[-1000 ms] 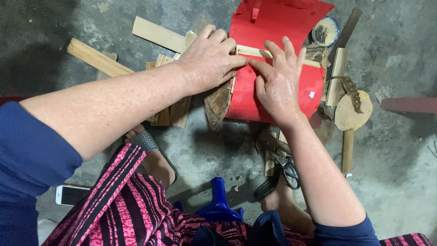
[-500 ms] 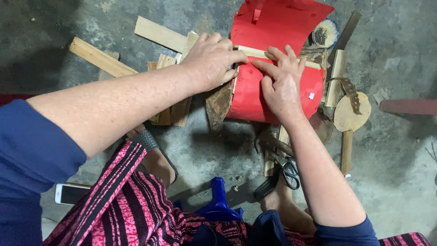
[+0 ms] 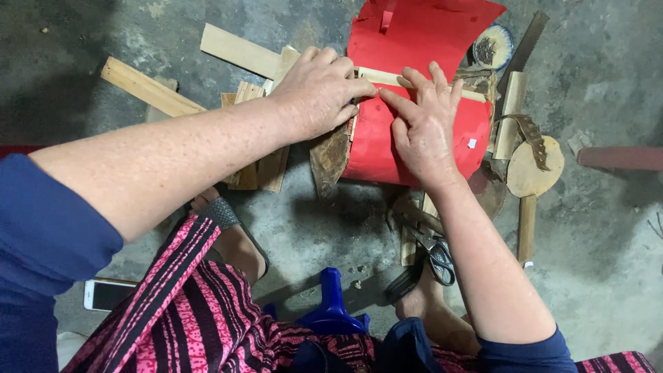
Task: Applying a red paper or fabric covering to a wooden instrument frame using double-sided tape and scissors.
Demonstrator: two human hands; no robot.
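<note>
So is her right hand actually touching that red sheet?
Touching. The head view shows the right hand lying flat on the red sheet, fingers spread and pressed against it beside the thin wooden strip.

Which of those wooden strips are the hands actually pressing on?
The thin strip lying across the red sheet, under both hands' fingertips; the other strips lie untouched on the floor, left.
</note>
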